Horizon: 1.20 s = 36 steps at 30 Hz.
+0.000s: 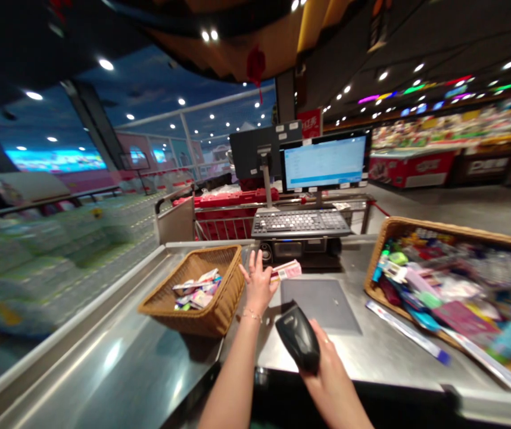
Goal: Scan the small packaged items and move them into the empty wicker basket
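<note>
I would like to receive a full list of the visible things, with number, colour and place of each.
Small basket: one, brown, left on counter
Large basket: one, brown, right
Small goods: uncountable jumble, mixed colours, in both baskets
Long packs: two, mostly white, by large basket
Packet: one, pink and white, beside left hand
Mat: one, grey, counter centre
Keyboard: one, black, below screen
Screen: one, pale blue, back centre
Dark monitor: one, black, left of screen
Counter: one, silver, foreground
Ceiling lights: many, white, overhead
Blurred background, left: unclear
Scanner: one, black, in right hand
Left hand: one, bare, near packet
Right hand: one, bare, holding scanner
</note>
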Available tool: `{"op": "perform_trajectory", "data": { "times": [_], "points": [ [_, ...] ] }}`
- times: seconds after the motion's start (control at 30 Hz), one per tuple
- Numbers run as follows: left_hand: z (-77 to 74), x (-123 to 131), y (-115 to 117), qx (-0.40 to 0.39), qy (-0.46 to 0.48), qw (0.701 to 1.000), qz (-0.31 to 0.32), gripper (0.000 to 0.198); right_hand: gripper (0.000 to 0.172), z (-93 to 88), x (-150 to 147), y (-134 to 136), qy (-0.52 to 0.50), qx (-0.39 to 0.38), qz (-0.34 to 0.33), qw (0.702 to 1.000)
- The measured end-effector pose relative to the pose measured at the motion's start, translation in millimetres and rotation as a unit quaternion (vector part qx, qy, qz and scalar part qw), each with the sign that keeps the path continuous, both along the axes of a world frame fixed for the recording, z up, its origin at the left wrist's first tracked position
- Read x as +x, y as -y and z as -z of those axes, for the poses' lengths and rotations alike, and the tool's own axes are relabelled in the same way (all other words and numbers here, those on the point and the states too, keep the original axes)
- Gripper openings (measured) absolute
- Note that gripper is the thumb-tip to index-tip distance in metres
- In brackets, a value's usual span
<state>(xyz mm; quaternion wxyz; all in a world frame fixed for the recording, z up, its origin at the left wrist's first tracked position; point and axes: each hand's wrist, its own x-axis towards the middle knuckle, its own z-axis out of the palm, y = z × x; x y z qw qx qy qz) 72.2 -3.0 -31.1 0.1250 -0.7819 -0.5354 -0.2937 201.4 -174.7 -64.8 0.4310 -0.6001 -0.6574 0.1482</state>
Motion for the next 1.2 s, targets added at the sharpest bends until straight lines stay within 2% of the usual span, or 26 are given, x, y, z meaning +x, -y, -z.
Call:
{"op": "perform_trajectory", "data": {
  "times": [0.3,0.4,0.5,0.73,1.2],
  "points": [
    [-0.2,-2,-1,0.004,0.008,1.000,-0.002,0.016,0.059,3.5,-2,-1,-0.003,-0.007,0.010,1.000],
    [-1.6,-4,-1,0.006,0.007,1.000,-0.001,0.015,0.058,4.8,-1,-2,0.005,-0.020,-0.007,1.000],
    [-2.4,-6,0,0.007,0.007,1.000,-0.003,0.015,0.061,9.9,1,-3,0.011,-0.045,-0.025,0.999],
    [-1.8,-12,0,0.021,0.011,1.000,-0.006,0.016,0.064,21.5,1,-5,0.014,-0.043,-0.025,0.999],
    [-8.5,-24,1,0.024,0.011,0.999,-0.028,0.019,0.064,12.2,-9,-4,-0.006,-0.047,-0.039,0.998]
  ]
}}
